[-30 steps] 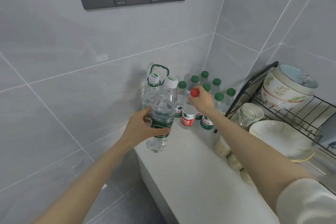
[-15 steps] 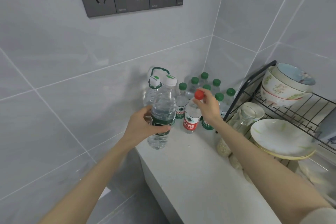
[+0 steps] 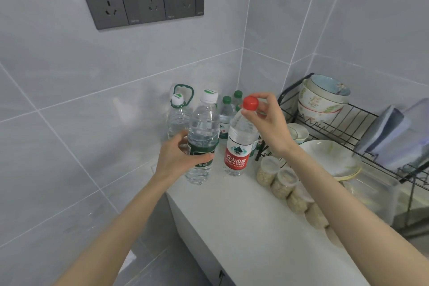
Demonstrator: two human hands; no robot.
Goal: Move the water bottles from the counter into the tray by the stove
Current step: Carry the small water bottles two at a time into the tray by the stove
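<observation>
The left hand (image 3: 183, 158) wraps round the middle of a clear plastic bottle with a white cap and dark green label (image 3: 203, 127). The right hand (image 3: 267, 123) pinches a clear plastic bottle with a red cap and red label (image 3: 239, 144) by its neck only, and that bottle hangs tilted, its base at or just above the white stone table (image 3: 243, 227); which, I cannot tell. That neck pinch is the weak point: a full bottle held so high up can swing or slip free, and a swing would likely knock the green-labelled one just beside it. Behind both stand a handled jug with a green carrying loop (image 3: 177, 114) and a cluster of small green-capped bottles (image 3: 228, 109), packed into the corner and easy to topple. To the right, lidded jars of grain (image 3: 278, 181) line the foot of a black wire dish rack (image 3: 336, 127) with stacked patterned bowls (image 3: 322, 97) and a white plate (image 3: 329, 158), so a wide right elbow is risky. The table's left edge drops off right under the left-hand bottle. Open room lies toward the viewer, between that edge and the jars. The tray is out of view.
</observation>
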